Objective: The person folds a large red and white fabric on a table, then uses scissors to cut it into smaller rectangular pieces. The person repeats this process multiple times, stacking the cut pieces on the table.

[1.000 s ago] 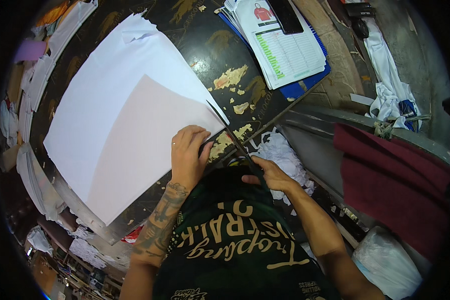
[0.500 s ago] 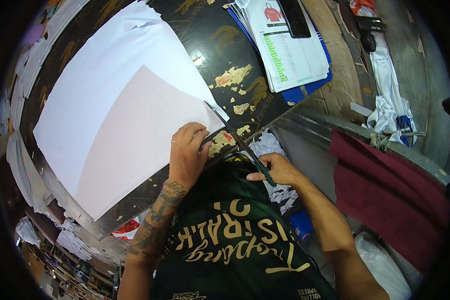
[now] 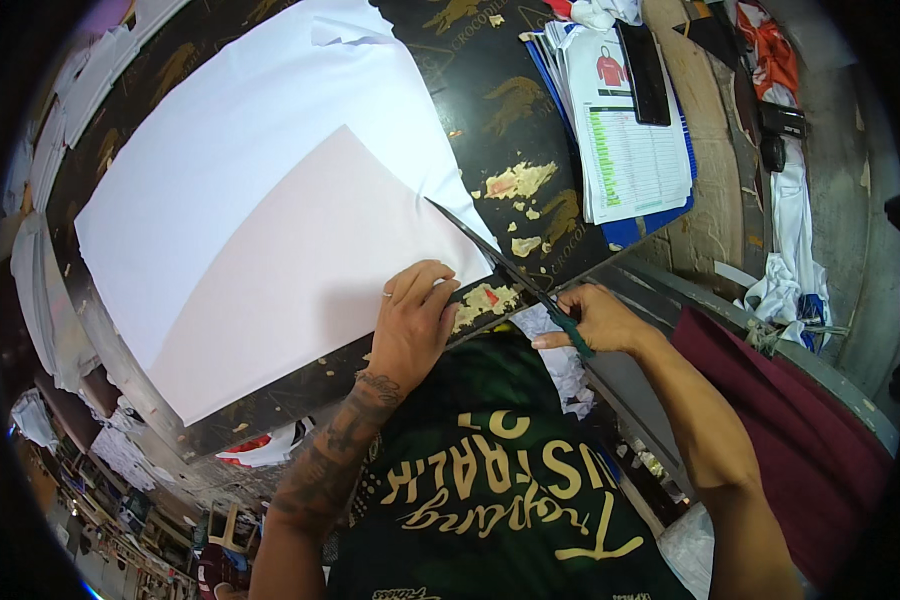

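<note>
My right hand [image 3: 604, 318] is closed around the green-wrapped handles of long dark scissors [image 3: 510, 264]. The blades point up and left, and their tip lies at the right edge of a pale pinkish pattern piece [image 3: 300, 270]. That piece lies flat on a larger sheet of white cloth [image 3: 230, 120], near the table's front edge. My left hand [image 3: 413, 320] rests on the piece's near right corner, fingers stretched over it and thumb apart. A small fold shows in the white cloth beside the scissor tip.
The dark, peeling tabletop [image 3: 480, 100] carries a stack of printed sheets [image 3: 630, 165] on a blue folder, with a black phone [image 3: 645, 75] on top. Maroon cloth [image 3: 770, 430] hangs at the right. White scraps [image 3: 560, 375] lie below the table edge.
The scissors have advanced up and left along the pattern piece's right edge. My left hand stays by its corner. The whole view has shifted, so the table sits farther right.
</note>
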